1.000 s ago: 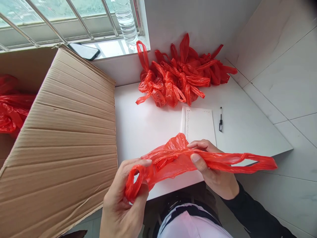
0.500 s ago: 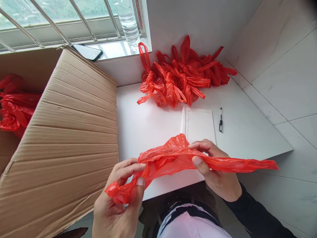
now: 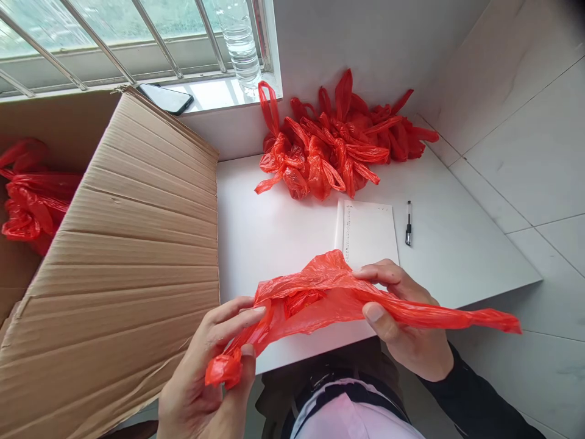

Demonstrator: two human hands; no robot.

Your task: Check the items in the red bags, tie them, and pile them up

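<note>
A thin red plastic bag (image 3: 320, 311) is stretched between my two hands above the table's front edge. My left hand (image 3: 214, 360) pinches its left end between thumb and fingers, and a crumpled tip sticks out near the thumb. My right hand (image 3: 406, 317) grips the other side, with a long twisted handle trailing off to the right. The bag's mouth gapes a little in the middle, and bunched red plastic shows inside; what else it may contain is hidden.
Several knotted red bags (image 3: 329, 146) are heaped against the wall. A notebook (image 3: 370, 231) and a pen (image 3: 408, 224) lie on the white table (image 3: 274, 225). At left stands a cardboard box (image 3: 137, 244) with red bags inside. A phone (image 3: 167, 99) and bottle (image 3: 244, 55) occupy the windowsill.
My hands have drawn slightly apart, and the bag's mouth gapes wider. The left end has dropped a little, and the right handle tip hangs lower.
</note>
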